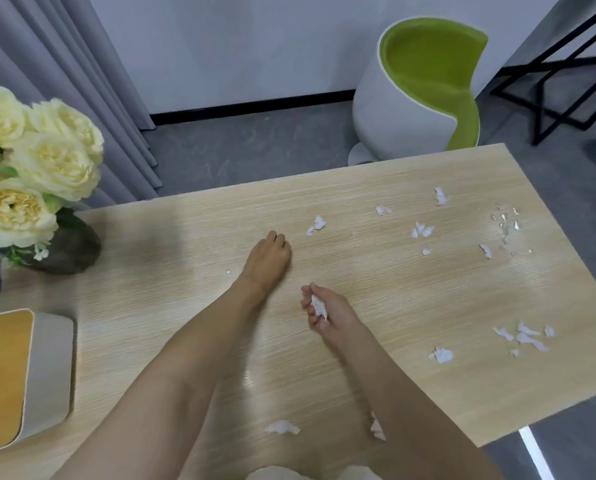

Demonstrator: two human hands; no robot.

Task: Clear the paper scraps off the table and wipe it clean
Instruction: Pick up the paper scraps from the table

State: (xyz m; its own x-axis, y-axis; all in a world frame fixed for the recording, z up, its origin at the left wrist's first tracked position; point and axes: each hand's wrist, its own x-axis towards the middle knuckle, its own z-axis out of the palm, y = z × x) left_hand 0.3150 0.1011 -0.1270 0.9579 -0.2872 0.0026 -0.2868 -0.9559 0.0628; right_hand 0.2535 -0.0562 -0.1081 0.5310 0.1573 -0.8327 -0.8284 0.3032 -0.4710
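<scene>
White paper scraps (421, 231) lie scattered over the right half of the light wooden table (151, 299). One cluster (525, 336) sits near the right edge, and single pieces (282, 427) lie close to the front. My left hand (267, 256) rests on the table at mid-centre, fingers curled down with nothing visible in them, just left of a scrap (316, 225). My right hand (327, 311) is palm-up near the centre, fingers curled around several collected white scraps (319, 306). A wet, shiny patch (506, 225) shows at the far right.
A dark vase of cream flowers (29, 188) stands at the table's far left. A white and orange tissue box (19, 375) sits at the near left edge. Beyond the table are a green and white chair (424, 91), grey curtains and a black frame.
</scene>
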